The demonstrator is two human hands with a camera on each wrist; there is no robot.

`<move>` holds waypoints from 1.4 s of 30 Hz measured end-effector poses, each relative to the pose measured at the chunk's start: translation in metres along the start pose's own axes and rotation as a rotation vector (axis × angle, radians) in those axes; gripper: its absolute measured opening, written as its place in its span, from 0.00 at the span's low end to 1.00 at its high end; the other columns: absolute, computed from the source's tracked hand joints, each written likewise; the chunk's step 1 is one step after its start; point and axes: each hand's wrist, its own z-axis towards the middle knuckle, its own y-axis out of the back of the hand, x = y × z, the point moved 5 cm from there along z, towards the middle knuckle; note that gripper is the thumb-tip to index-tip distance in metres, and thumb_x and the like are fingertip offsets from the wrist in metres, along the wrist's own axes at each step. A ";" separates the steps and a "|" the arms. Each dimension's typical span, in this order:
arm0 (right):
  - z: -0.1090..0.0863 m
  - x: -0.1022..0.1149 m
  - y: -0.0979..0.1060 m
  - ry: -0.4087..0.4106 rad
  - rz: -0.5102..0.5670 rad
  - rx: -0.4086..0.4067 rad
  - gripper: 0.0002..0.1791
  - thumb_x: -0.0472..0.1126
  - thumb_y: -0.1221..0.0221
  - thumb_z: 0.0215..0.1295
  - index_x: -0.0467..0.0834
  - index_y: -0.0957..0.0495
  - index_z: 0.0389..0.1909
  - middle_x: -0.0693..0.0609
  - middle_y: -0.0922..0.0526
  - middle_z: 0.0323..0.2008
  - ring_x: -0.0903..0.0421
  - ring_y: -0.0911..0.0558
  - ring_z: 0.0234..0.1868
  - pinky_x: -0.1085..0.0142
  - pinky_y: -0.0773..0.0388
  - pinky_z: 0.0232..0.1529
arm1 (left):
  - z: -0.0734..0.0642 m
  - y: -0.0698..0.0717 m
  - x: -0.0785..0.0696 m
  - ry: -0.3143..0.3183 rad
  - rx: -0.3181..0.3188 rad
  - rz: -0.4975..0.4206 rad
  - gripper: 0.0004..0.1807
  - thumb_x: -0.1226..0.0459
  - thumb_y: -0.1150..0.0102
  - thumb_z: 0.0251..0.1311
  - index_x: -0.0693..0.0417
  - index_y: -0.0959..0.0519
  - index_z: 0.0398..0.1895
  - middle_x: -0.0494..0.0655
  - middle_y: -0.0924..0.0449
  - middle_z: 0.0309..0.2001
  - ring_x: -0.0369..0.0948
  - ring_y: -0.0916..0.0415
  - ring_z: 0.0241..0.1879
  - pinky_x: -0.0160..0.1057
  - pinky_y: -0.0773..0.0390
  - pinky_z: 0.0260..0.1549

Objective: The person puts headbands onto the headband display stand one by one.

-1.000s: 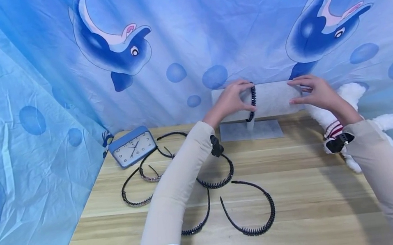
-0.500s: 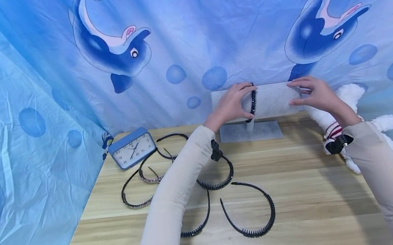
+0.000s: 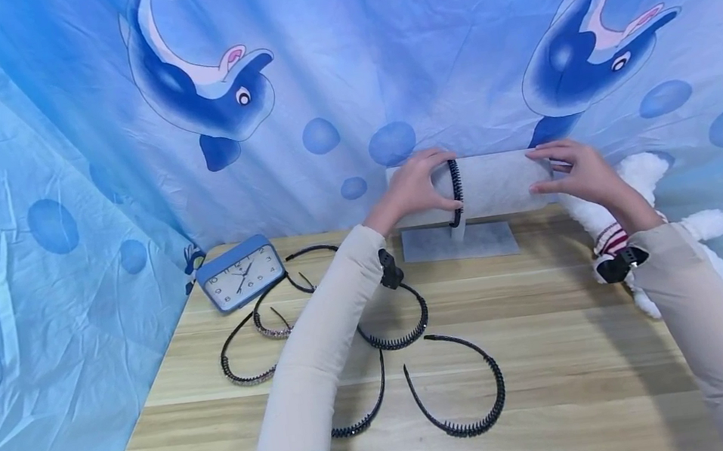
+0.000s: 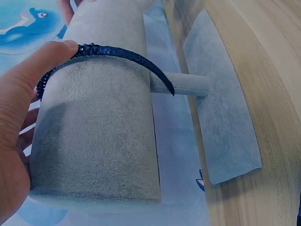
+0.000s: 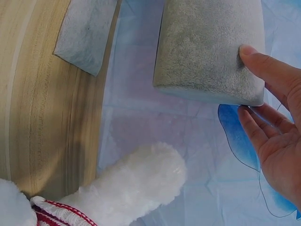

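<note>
A grey, plush-covered display stand (image 3: 501,188) with a horizontal roll stands at the back of the table. Round its roll, a little left of the middle, sits a black toothed headband (image 3: 456,186), its tips pointing down past the roll. My left hand (image 3: 413,187) pinches this headband, thumb on the near side and fingers over the far side. In the left wrist view the thumb tip presses on the headband's toothed band (image 4: 101,49). My right hand (image 3: 579,170) grips the right end of the roll; the thumb shows on its near face in the right wrist view.
Several more headbands lie on the wooden table, one (image 3: 468,425) in front, others partly behind the left sleeve. A blue clock (image 3: 240,273) leans back at the left. A white plush toy (image 3: 646,176) sits by the right forearm. Dolphin-print cloth hangs behind.
My left hand has slid the headband a short way left along the roll, and it now stands more upright. The right hand has kept its place on the roll's end.
</note>
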 end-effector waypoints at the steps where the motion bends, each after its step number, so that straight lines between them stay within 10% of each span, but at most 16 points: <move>1: 0.000 0.000 0.000 -0.001 0.001 -0.001 0.36 0.38 0.27 0.59 0.38 0.26 0.68 0.36 0.32 0.68 0.35 0.33 0.70 0.38 0.34 0.70 | 0.000 0.000 0.000 -0.003 -0.001 -0.002 0.51 0.42 0.21 0.45 0.45 0.31 0.74 0.43 0.31 0.73 0.42 0.37 0.74 0.39 0.37 0.76; 15: -0.003 0.004 0.001 -0.022 0.008 0.014 0.36 0.39 0.28 0.61 0.38 0.28 0.69 0.35 0.34 0.70 0.33 0.34 0.72 0.38 0.35 0.71 | -0.008 0.003 0.005 0.027 -0.023 -0.024 0.50 0.42 0.22 0.46 0.45 0.31 0.73 0.42 0.30 0.73 0.41 0.36 0.74 0.40 0.35 0.75; 28: -0.003 0.002 0.000 -0.038 0.018 0.019 0.37 0.39 0.27 0.60 0.39 0.28 0.70 0.35 0.35 0.71 0.33 0.34 0.72 0.39 0.34 0.71 | -0.005 -0.010 -0.010 -0.009 -0.016 0.237 0.52 0.32 0.34 0.53 0.41 0.37 0.78 0.41 0.37 0.77 0.43 0.42 0.77 0.44 0.47 0.80; 42: -0.002 0.000 -0.001 -0.026 0.001 0.002 0.36 0.39 0.27 0.60 0.39 0.27 0.70 0.35 0.33 0.69 0.33 0.34 0.71 0.38 0.34 0.70 | 0.011 -0.025 -0.030 -0.004 0.026 0.306 0.51 0.31 0.41 0.59 0.39 0.43 0.81 0.37 0.41 0.79 0.43 0.42 0.76 0.49 0.42 0.78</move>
